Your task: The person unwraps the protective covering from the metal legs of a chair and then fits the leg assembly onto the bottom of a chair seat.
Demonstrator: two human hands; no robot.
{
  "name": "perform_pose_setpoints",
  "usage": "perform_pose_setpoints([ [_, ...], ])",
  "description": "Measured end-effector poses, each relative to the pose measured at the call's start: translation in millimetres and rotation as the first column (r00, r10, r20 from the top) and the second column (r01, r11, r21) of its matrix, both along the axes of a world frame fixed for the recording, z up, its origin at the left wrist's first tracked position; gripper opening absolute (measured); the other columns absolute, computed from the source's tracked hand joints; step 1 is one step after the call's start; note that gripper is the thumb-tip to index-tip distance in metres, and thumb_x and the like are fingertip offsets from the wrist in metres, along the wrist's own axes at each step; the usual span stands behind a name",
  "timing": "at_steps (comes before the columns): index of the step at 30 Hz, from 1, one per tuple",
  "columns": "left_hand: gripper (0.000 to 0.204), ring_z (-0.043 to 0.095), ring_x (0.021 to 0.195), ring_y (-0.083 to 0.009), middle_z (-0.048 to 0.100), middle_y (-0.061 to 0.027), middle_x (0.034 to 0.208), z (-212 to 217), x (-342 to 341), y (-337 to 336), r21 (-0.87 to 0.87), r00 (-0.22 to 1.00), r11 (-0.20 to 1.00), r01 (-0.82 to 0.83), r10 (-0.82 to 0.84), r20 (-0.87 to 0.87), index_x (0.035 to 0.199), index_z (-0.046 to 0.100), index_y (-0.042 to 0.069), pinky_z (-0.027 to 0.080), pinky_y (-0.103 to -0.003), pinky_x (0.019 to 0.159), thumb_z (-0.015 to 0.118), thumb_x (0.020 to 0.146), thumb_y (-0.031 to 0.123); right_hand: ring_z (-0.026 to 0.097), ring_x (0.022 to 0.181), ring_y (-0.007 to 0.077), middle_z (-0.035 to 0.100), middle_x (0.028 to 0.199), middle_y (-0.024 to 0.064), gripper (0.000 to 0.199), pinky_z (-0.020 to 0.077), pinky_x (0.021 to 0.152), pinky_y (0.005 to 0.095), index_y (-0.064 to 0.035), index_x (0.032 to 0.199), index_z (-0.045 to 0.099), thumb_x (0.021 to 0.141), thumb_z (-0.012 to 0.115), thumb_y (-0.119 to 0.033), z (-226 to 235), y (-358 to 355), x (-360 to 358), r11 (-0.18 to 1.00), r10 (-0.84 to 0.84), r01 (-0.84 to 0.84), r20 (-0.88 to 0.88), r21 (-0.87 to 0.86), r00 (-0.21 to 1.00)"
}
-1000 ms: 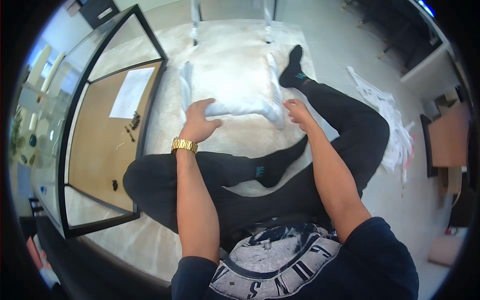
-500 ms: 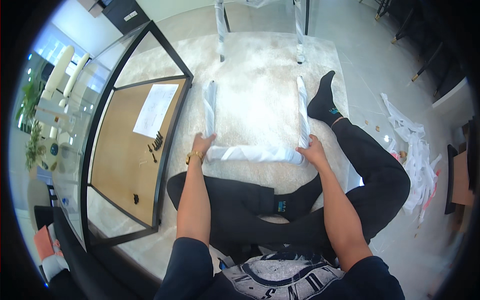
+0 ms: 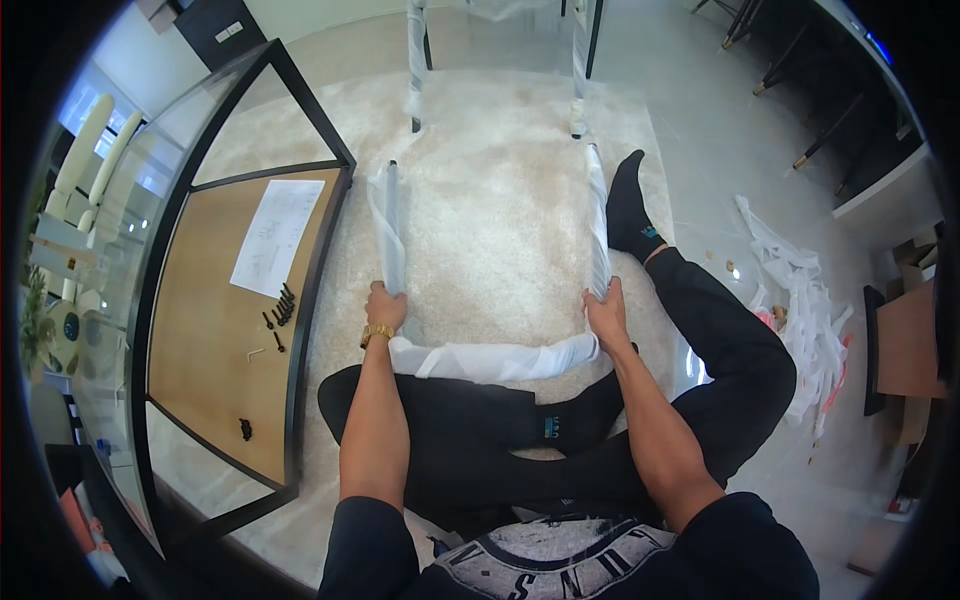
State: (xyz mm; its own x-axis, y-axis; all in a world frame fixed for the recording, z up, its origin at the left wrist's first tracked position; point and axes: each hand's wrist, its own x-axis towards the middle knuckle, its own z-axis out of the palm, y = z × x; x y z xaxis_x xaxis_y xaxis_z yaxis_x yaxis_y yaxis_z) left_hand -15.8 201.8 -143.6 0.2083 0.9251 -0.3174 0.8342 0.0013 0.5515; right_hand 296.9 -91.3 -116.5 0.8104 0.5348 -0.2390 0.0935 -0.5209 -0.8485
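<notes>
A U-shaped frame wrapped in white film lies in front of my crossed legs, its crossbar [image 3: 495, 360] nearest me and its two side bars pointing away. My left hand [image 3: 388, 308] is closed around the left side bar [image 3: 388, 225], just beyond the corner. On the other side, my right hand [image 3: 605, 310] grips the right side bar [image 3: 598, 215] in the same way. Loose film hangs around the left bar, whose dark tip shows at the far end. Hidden under the fingers is how firmly each bar is held.
Left stands a black-edged frame with a brown panel [image 3: 215, 350], bearing a paper sheet [image 3: 277, 235], black bolts [image 3: 280, 305] and a hex key [image 3: 256, 351]. Farther off, wrapped legs [image 3: 578, 80] stand on the pale rug [image 3: 490, 200]. Torn white wrapping [image 3: 795, 290] lies right.
The wrapped frame has come toward me, its crossbar now close against my legs. My hands have shifted from the corners up onto the side bars.
</notes>
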Motion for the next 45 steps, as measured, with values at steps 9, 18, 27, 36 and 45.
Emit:
perform_pose_setpoints([
  [9,0.051,0.050,0.133,-0.0318,0.051,-0.0224,0.144,80.6,38.1,-1.0,0.203,0.591,0.973,-0.108,-0.101,0.800,0.145,0.039,-0.003,0.036,-0.039,0.112,0.050,0.106,0.028,0.060,0.104,0.0343,0.062,0.110,0.0209,0.036,0.0450,0.092,0.0422,0.0060,0.117,0.051,0.096,0.065,-0.020,60.2,18.4,20.2,0.818,-0.246,-0.107,0.512,0.565,0.823],
  [18,0.049,0.053,0.128,-0.0302,0.056,-0.0203,0.138,64.6,43.4,2.5,0.355,0.671,0.932,-0.071,-0.219,0.708,0.140,0.043,-0.004,0.038,-0.038,0.111,0.052,0.106,0.029,0.057,0.092,0.0131,0.061,0.097,0.0038,0.014,0.0450,0.084,0.0298,-0.0059,0.106,0.059,0.096,0.066,-0.013,49.1,24.3,54.7,0.849,-0.030,-0.067,0.175,0.524,0.984],
  [27,0.047,0.060,0.118,-0.0216,0.063,-0.0117,0.129,133.1,9.6,-0.1,0.168,0.484,0.986,0.021,-0.157,0.861,0.135,0.054,-0.001,0.043,-0.038,0.105,0.067,0.096,0.023,0.058,0.114,0.0174,0.063,0.125,0.0068,0.045,0.0423,0.100,0.0317,-0.0022,0.134,0.055,0.095,0.069,-0.019,111.6,4.4,56.8,0.739,0.119,0.012,-0.149,0.674,0.982],
  [36,0.045,0.055,0.121,-0.0171,0.062,-0.0079,0.130,185.6,21.5,48.6,0.059,0.146,0.997,0.048,-0.066,0.987,0.136,0.055,-0.001,0.042,-0.033,0.102,0.062,0.100,0.024,0.060,0.101,0.0149,0.065,0.106,0.0050,0.045,0.0461,0.090,0.0328,-0.0035,0.128,0.055,0.093,0.072,-0.026,191.6,39.0,81.7,0.717,0.146,-0.092,-0.020,0.691,0.989],
  [45,0.023,0.059,0.073,-0.0068,0.069,-0.0017,0.085,270.9,6.7,52.3,0.466,0.496,0.881,-0.086,-0.368,0.786,0.104,0.070,-0.003,0.048,-0.026,0.066,0.060,0.101,0.018,0.058,0.100,0.0139,0.066,0.100,0.0027,0.037,0.0411,0.094,0.0338,-0.0071,0.125,0.056,0.098,0.067,-0.030,190.4,20.3,79.0,0.715,0.076,-0.118,0.090,0.689,0.993],
])
